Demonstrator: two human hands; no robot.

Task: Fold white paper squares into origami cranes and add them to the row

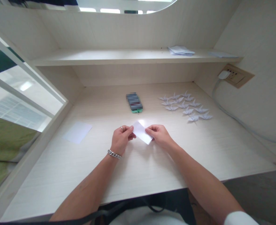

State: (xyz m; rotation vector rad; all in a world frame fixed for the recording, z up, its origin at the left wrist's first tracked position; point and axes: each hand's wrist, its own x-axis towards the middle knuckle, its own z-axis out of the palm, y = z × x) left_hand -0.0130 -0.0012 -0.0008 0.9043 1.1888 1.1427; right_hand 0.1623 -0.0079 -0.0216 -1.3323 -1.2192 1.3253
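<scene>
A small folded white sheet of paper (142, 133) is held between my two hands above the desk. My left hand (122, 137), with a ring and a chain bracelet, pinches its left corner. On the opposite side my right hand (160, 135) grips the right edge between thumb and fingers. Another white sheet of paper (78, 132) lies flat on the desk to the left. Several white folded paper cranes (185, 104) stand grouped at the back right.
Behind my hands lies a phone (134, 102), its screen blurred, with a green edge. A shelf (100, 57) spans the back and bears a stack of papers (181, 50). At right, a plug (223, 74) sits in the wall socket (238, 76), its grey cable (241, 123) trailing down.
</scene>
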